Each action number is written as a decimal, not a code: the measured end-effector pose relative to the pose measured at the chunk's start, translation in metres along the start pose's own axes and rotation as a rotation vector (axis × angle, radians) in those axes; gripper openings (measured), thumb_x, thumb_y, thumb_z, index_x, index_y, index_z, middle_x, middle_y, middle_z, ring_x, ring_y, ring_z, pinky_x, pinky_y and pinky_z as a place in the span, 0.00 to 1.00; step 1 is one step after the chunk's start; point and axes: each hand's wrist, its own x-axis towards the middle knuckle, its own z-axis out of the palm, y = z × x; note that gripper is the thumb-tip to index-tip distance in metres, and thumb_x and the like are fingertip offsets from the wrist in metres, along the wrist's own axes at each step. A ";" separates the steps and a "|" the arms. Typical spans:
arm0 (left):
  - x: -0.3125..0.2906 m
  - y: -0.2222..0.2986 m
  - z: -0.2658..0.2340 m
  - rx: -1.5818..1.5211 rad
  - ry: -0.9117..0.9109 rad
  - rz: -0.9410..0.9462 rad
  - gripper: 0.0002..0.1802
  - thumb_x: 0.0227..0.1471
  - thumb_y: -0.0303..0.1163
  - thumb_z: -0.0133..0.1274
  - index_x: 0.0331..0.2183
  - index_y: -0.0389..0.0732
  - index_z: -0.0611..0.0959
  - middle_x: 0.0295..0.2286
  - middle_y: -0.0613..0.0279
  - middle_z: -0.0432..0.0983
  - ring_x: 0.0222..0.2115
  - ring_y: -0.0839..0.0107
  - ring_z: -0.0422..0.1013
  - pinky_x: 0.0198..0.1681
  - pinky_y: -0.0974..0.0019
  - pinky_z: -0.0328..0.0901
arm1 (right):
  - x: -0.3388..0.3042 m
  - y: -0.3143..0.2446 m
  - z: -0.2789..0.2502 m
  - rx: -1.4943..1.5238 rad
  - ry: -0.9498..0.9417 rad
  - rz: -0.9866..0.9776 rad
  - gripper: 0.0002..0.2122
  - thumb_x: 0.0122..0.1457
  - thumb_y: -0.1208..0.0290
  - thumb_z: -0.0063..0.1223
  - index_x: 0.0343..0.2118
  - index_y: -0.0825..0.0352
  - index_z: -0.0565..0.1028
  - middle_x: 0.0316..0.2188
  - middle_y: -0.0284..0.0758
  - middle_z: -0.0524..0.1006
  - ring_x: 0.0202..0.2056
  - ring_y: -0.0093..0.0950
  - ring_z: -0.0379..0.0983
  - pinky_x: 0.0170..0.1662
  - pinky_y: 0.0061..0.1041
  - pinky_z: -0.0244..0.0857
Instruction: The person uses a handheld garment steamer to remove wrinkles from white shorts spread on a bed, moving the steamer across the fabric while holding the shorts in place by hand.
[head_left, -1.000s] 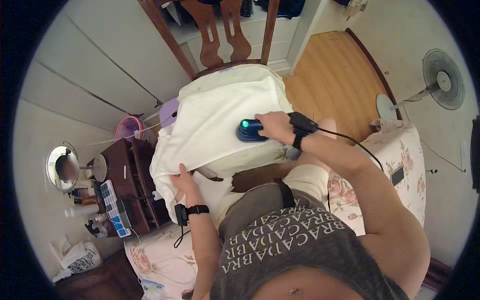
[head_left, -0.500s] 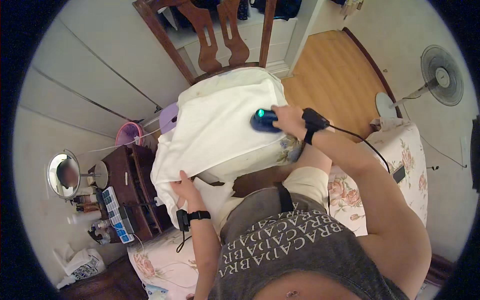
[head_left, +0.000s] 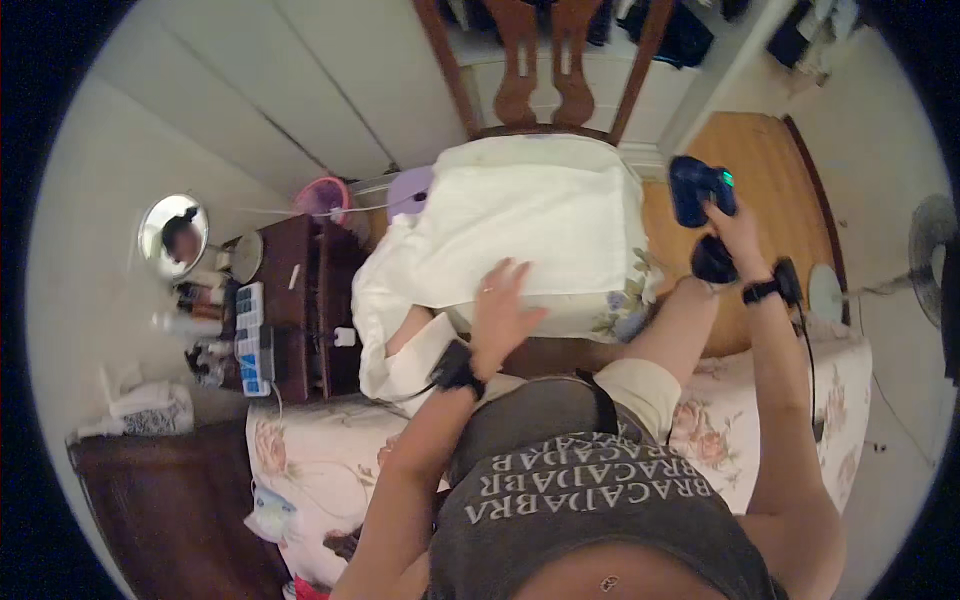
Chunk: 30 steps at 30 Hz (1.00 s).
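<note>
A scoop-necked charcoal top with rows of pale lettering, a small pendant and cream shorts; black wristbands carry boxy black modules, the right one trailing a thin cable.

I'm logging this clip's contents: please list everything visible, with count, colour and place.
Chair: 1, brown, top centre
Cloth: 1, white, on chair
Iron: 1, dark blue, upper right
Floor: 1, tan, upper right
Fan: 1, grey, far right
Bedspread: 1, pink floral, lower half
Drawer unit: 1, dark brown, left
Segmented box: 1, blue-white, left
Mirror: 1, silver, left
Bottles: several, mixed, below mirror
Basket: 1, pink, behind drawer unit
Bag: 1, white, lower left
Shirt: 1, grey, bottom centre
Wristbands: 2, black, both wrists
Left hand: 1, bare, over cloth
Right hand: 1, bare, holding iron
</note>
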 end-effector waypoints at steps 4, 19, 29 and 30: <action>0.024 0.010 0.023 0.054 -0.231 0.083 0.27 0.46 0.38 0.60 0.50 0.46 0.76 0.46 0.55 0.69 0.51 0.51 0.64 0.51 0.50 0.61 | -0.034 -0.023 -0.023 0.096 -0.003 -0.006 0.10 0.53 0.66 0.62 0.28 0.68 0.75 0.16 0.28 0.72 0.17 0.18 0.66 0.22 0.20 0.59; 0.185 -0.030 -0.238 -1.490 0.607 -0.476 0.21 0.63 0.40 0.41 0.50 0.35 0.73 0.49 0.51 0.72 0.51 0.56 0.69 0.54 0.51 0.65 | -0.032 0.045 -0.096 0.270 0.035 0.090 0.10 0.54 0.67 0.62 0.27 0.64 0.72 0.16 0.26 0.69 0.18 0.17 0.65 0.23 0.19 0.58; 0.203 0.143 -0.340 0.740 0.804 0.554 0.24 0.58 0.36 0.44 0.55 0.36 0.69 0.48 0.63 0.71 0.51 0.65 0.65 0.55 0.65 0.59 | -0.018 0.047 -0.158 0.298 0.128 0.041 0.09 0.57 0.66 0.61 0.30 0.65 0.73 0.19 0.26 0.70 0.20 0.16 0.64 0.25 0.18 0.58; 0.216 0.155 -0.323 0.779 0.875 0.565 0.23 0.58 0.35 0.44 0.54 0.36 0.69 0.48 0.61 0.71 0.50 0.65 0.65 0.54 0.65 0.59 | -0.021 0.047 -0.166 0.292 0.154 0.034 0.09 0.57 0.66 0.61 0.30 0.65 0.73 0.19 0.26 0.70 0.21 0.16 0.65 0.25 0.18 0.58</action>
